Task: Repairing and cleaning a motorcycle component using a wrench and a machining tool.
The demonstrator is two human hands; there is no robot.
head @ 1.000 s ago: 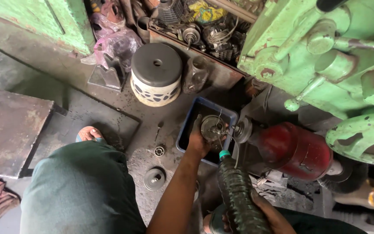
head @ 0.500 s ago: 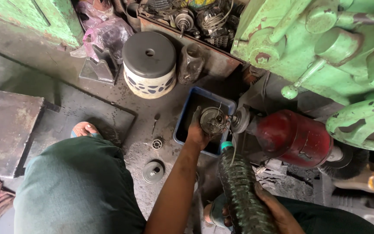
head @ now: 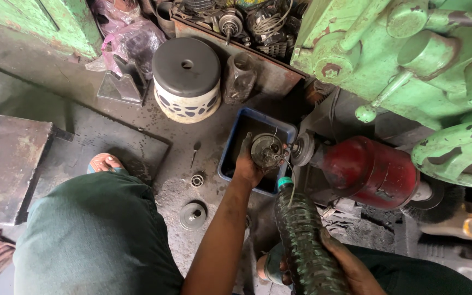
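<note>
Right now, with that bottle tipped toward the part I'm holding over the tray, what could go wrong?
1. The dark bottle in the right hand might pour past the round metal part and miss the blue tray, wetting the floor.
2. The left hand could lose an oily part.
3. Splash may reach the red motor alongside.

Upper centre of my frame: a cream stool (head: pixel 187 82) patterned with dark blue blotches under a grey top. The tub (head: pixel 230 158) at centre is blue, the motor (head: pixel 370 170) red, the machine (head: pixel 411 60) pale green, the bottle (head: pixel 304 240) dark greenish.
</note>
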